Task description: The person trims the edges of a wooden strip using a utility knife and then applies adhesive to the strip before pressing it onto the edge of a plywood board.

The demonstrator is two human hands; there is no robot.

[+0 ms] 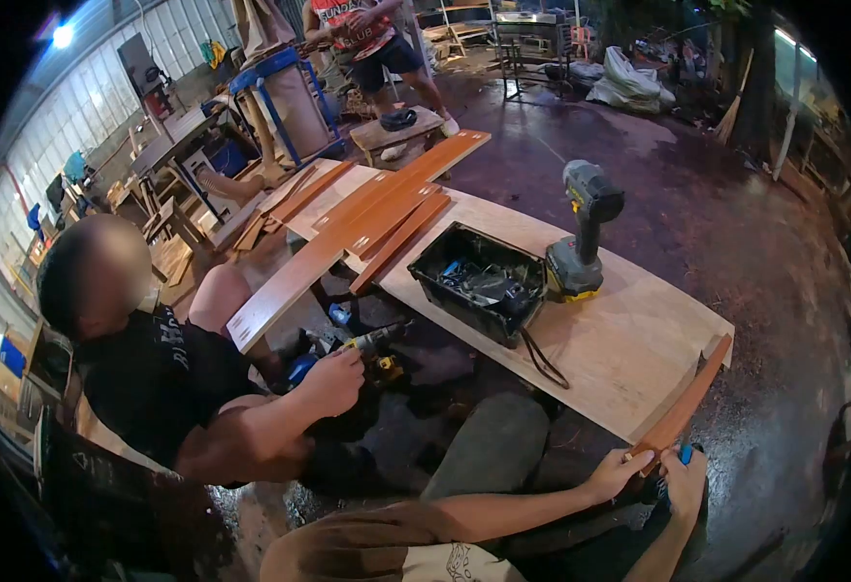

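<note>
My left hand (616,477) grips the near end of a reddish-brown wooden slat (686,400), whose far part rests over the corner of a plywood board (629,339). Close beside it, my right hand (685,482) is closed on a small blue object (686,453) held against the slat's end. What kind of object it is cannot be made out. A cordless drill (586,228) stands upright on its battery on the board. To its left sits a black plastic bin (479,281) with tools and small parts inside.
At the left, a seated person's hand (333,383) holds a yellow cordless drill (377,339). Several varnished planks (377,218) lie across the board's far end. Another person (377,48) stands behind, near a low wooden stool (396,134). A strap (545,364) hangs from the bin.
</note>
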